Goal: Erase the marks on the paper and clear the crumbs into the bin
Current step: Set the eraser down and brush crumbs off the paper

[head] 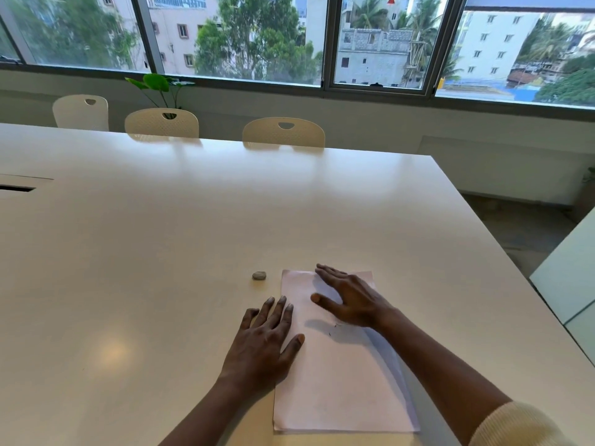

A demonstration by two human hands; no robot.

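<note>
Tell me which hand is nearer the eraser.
The left hand: its fingertips sit just short of the eraser, at the paper's left edge, while the right hand is spread over the paper, farther right.

Pale pinkish-white rect. paper sheet [338, 381] lies flat on white desk [161, 236], at near edge, right of centre, long sides running away from that edge. Few tiny dark marks [335, 326] approx. mid-sheet; pencil or crumbs, can't tell. Small grey rounded eraser [259, 275] on desk just left of sheet's far-left corner, not touching.
</note>
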